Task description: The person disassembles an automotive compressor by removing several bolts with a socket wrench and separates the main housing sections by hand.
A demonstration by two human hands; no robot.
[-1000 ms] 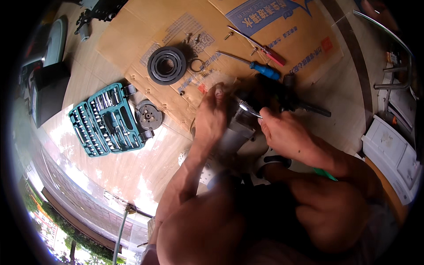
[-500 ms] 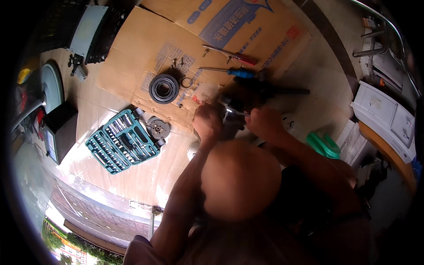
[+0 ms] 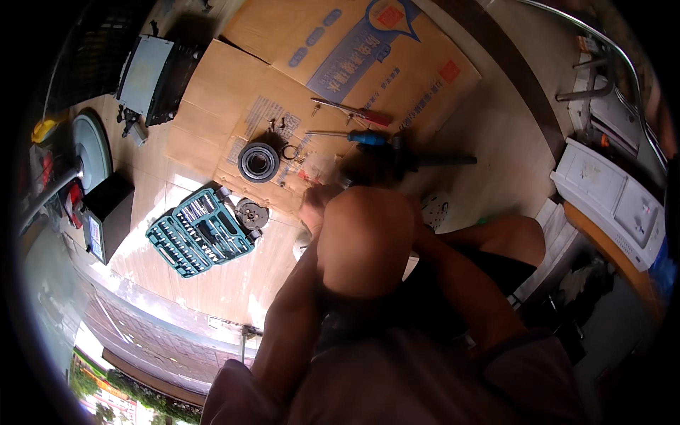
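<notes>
My bent knee (image 3: pixel 365 241) covers much of the work in front of me. At its far left side, my left hand (image 3: pixel 313 207) is closed against a dark machine part (image 3: pixel 360 172), its fingers partly hidden. My right forearm (image 3: pixel 453 265) runs up behind the knee, and the right hand is hidden there. Left of the dark part, a black grooved pulley (image 3: pixel 247 167) lies flat on cardboard (image 3: pixel 205 106), with a thin ring (image 3: pixel 290 152) beside it. Beyond the dark part lie a blue-handled screwdriver (image 3: pixel 367 138) and a red-handled screwdriver (image 3: pixel 374 117).
A teal socket set case (image 3: pixel 227 251) lies open at left, with a round metal plate (image 3: pixel 251 214) beside it. A long black tool (image 3: pixel 446 161) lies right of the dark part. A white cabinet-like unit (image 3: pixel 609 202) stands far right, a black box (image 3: pixel 110 205) far left.
My view has shifted, and the knee now covers my right hand and the shiny metal tool it held at the dark part. My left hand is still beside that part.
</notes>
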